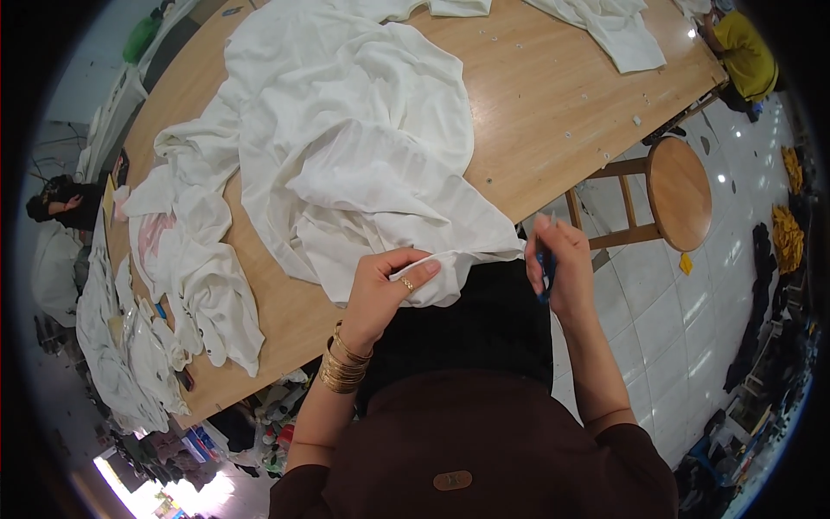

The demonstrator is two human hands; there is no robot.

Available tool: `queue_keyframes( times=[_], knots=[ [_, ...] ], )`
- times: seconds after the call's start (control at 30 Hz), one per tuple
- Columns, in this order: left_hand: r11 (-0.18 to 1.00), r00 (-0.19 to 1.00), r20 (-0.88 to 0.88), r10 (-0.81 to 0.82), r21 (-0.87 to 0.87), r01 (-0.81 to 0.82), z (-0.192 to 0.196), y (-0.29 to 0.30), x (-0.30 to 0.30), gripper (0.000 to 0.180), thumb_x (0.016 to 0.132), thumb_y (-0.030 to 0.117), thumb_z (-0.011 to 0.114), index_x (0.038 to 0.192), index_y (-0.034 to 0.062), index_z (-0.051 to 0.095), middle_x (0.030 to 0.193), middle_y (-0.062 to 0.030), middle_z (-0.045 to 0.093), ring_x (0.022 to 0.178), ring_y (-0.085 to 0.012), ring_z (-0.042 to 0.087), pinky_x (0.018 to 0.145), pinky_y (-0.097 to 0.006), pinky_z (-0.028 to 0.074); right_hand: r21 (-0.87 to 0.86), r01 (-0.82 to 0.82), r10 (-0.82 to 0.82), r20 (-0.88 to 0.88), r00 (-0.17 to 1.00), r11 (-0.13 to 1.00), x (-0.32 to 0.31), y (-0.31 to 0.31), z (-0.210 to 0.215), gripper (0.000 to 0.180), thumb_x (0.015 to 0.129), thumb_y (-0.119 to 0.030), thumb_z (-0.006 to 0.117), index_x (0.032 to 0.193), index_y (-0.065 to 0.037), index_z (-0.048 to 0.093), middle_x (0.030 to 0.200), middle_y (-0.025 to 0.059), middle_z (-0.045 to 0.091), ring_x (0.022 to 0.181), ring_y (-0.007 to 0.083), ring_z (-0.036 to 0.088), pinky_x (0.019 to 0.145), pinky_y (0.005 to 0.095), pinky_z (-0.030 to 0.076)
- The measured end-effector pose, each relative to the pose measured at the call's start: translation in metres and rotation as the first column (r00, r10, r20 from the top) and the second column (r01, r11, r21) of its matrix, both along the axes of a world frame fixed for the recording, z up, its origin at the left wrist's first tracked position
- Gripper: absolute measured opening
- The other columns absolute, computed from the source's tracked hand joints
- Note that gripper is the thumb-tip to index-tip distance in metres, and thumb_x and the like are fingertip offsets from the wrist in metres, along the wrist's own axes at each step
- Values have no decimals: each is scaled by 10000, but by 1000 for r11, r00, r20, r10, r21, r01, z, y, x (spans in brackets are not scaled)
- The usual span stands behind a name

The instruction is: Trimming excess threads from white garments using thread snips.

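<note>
A large white garment [346,95] lies crumpled across the table, one end drawn over the near edge toward me. My left hand [386,290], with a ring and several gold bangles, pinches the garment's edge between thumb and fingers. To the right, my right hand [562,264] is closed around small blue thread snips [544,275], mostly covered by the fingers. It is close to the pulled-out corner of the cloth; whether it touches the cloth I cannot tell.
More white garments [203,259] lie on the wooden table [519,112] at the left, others at the far side. A round wooden stool [680,195] stands right of the table. One person in a yellow top [749,56] sits far right; another in dark clothes [73,201] is far left.
</note>
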State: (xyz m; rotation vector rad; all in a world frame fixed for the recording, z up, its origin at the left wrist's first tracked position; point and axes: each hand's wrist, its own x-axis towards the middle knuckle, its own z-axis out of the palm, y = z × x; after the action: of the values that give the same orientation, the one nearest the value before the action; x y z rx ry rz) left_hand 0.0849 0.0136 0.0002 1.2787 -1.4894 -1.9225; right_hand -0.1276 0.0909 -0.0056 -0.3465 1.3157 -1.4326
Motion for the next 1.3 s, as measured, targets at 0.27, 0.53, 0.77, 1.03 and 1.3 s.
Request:
queue_keyframes(
  times=[0.27, 0.53, 0.77, 1.03, 1.3],
  knots=[
    [1000, 1000, -3, -18, -11, 18, 3, 0, -6, 172, 830, 131, 653, 891, -30, 661, 738, 20, 615, 692, -33, 513, 629, -191, 415, -91, -376, 171, -775, 608, 922, 33, -3, 4, 270, 731, -62, 701, 988, -149, 694, 620, 18, 473, 549, 123, 429, 526, 261, 355],
    [997, 999, 28, -41, -63, 43, 7, 0, -9, 178, 835, 146, 650, 884, -25, 663, 740, 8, 624, 703, -39, 525, 636, -195, 424, -324, -309, -81, -796, 600, 894, 36, -10, -11, 269, 681, 21, 691, 926, -82, 652, 707, 56, 577, 609, 181, 567, 553, 264, 438],
    [994, 998, 52, -29, -102, 34, 5, 1, -10, 183, 832, 151, 651, 876, -26, 664, 732, 4, 628, 684, -42, 527, 625, -197, 428, -194, -447, 48, -878, 475, 873, 23, -4, 2, 96, 756, 20, 659, 801, -17, 583, 766, 55, 581, 647, 166, 553, 556, 250, 428],
    [976, 993, 97, -68, -202, 87, 2, 0, -12, 174, 822, 141, 649, 862, -28, 662, 711, -18, 629, 673, -44, 525, 609, -207, 421, -279, -551, 360, -519, 776, 787, 21, -14, 1, 63, 855, -21, 560, 819, -20, 508, 881, 57, 547, 765, 109, 515, 665, 232, 418],
    [973, 991, 109, -77, -210, 99, 4, -7, -9, 187, 831, 150, 636, 865, -32, 657, 721, -17, 633, 677, -51, 527, 626, -213, 426, -130, -540, 424, -478, 769, 832, -1, -3, -11, 58, 870, -40, 551, 862, -9, 503, 766, 8, 547, 704, 79, 498, 662, 231, 414]
  ],
)
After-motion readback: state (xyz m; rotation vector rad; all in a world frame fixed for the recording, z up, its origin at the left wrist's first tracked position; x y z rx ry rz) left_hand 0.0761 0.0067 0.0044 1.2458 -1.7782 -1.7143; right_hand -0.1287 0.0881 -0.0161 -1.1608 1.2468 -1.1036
